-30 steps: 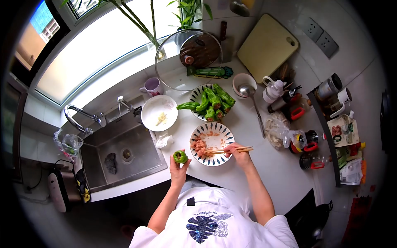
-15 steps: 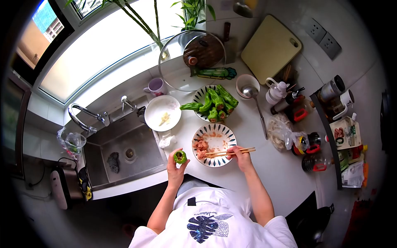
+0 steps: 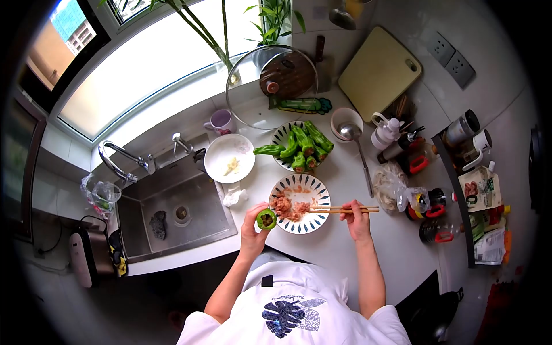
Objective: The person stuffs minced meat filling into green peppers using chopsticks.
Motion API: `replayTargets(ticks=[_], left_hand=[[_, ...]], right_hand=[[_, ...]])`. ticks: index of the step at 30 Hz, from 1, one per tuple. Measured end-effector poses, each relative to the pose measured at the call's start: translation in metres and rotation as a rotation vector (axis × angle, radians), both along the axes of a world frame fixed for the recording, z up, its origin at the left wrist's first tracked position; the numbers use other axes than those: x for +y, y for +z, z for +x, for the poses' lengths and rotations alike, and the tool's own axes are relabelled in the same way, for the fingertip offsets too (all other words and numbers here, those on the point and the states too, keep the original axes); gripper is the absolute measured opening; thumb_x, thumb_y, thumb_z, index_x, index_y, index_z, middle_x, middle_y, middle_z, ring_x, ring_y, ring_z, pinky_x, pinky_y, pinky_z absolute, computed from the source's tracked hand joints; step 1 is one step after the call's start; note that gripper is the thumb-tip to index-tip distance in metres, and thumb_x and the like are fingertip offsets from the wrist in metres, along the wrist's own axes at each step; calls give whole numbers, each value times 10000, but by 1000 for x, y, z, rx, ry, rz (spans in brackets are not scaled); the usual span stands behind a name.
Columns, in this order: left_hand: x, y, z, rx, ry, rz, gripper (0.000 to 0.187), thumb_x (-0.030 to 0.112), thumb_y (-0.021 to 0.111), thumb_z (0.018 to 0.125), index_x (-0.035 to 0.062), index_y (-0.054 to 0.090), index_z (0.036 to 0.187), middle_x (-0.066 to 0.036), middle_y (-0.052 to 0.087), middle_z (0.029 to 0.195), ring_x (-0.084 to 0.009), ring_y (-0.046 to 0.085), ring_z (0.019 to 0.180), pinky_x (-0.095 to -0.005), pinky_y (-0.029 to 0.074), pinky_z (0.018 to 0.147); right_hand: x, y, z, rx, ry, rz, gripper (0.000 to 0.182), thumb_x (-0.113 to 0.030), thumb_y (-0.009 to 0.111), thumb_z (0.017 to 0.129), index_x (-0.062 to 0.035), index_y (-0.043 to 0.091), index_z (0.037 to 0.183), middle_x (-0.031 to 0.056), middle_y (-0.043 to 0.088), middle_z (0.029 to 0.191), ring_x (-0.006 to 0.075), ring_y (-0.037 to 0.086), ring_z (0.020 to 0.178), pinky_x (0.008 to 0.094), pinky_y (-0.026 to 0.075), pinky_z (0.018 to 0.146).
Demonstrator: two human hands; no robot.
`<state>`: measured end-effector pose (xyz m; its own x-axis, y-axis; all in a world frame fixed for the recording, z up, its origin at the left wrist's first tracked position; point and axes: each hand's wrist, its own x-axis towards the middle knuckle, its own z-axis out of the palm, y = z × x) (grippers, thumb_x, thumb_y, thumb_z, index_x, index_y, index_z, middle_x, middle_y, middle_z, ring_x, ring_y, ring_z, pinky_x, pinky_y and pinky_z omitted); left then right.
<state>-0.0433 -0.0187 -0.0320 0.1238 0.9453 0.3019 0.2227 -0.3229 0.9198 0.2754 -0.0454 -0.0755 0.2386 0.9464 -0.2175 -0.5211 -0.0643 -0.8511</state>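
My left hand (image 3: pixel 251 225) is closed around a green pepper (image 3: pixel 266 219), its cut, hollow end facing up, at the left rim of a patterned plate (image 3: pixel 313 224). Pink minced meat (image 3: pixel 286 207) lies on that plate, mostly toward its left and lower middle. In my right hand (image 3: pixel 357 220) is a pair of chopsticks (image 3: pixel 345 209), held level across the plate's right rim, their tips at the edge of the meat. Just behind stands another patterned plate (image 3: pixel 280 133) piled with whole-looking green peppers (image 3: pixel 303 144).
A white plate (image 3: pixel 214 164) with pale bits sits by the sink (image 3: pixel 138 238), near a crumpled tissue (image 3: pixel 234 196) and a purple mug (image 3: pixel 221 121). Rightward are a bowl (image 3: pixel 339 117) with a ladle (image 3: pixel 362 155), a plastic bag (image 3: pixel 388 183) and bottles (image 3: pixel 435 230). A glass lid (image 3: pixel 244 109) leans behind.
My left hand has brought the pepper rightward to the plate's rim. My right hand and the chopsticks have shifted right, and some meat has spread toward the plate's middle.
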Motion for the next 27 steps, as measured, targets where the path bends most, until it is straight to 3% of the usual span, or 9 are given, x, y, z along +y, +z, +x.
replayTargets(ticks=[8,17,20,22,26,27], left_hand=[[2,-5,10,-13,82,-160,475,-10,751,795,45,562,1228,-119,613,1153,-268,608,1053,-352,477,924],[9,10,20,83,65,-123,498,30,778,766,61,598,1229,-133,625,1150,-310,592,1079,-379,477,932],[10,25,26,86,48,-95,493,41,785,762,57,603,1219,-130,628,1153,-311,590,1085,-381,476,937],[9,29,28,79,52,-92,499,47,789,756,60,605,1219,-132,627,1152,-308,591,1084,-380,479,931],[11,32,32,87,70,-114,506,42,790,748,65,607,1220,-134,624,1136,-303,594,1070,-375,484,916],[11,33,32,100,77,-114,509,39,790,747,66,607,1221,-134,623,1129,-301,596,1060,-373,485,910]], right_hand=[[4,15,-2,11,-70,8,310,-323,553,1011,-47,639,900,73,661,790,154,631,631,292,532,584],[14,82,-12,66,-120,110,356,-340,524,1023,-32,640,886,79,655,785,165,625,600,297,535,576],[12,122,-23,-84,-57,256,359,-320,524,1025,-15,639,874,92,656,802,171,638,613,292,542,581],[8,153,-32,-590,2,583,329,-270,536,1021,-2,649,868,106,653,809,176,653,636,289,556,604],[-1,182,-41,-999,148,829,147,-166,712,893,-21,692,911,110,692,870,229,669,677,314,542,596],[-1,186,-44,-1000,149,831,147,-166,712,893,-21,692,911,110,692,870,229,669,677,314,542,596]])
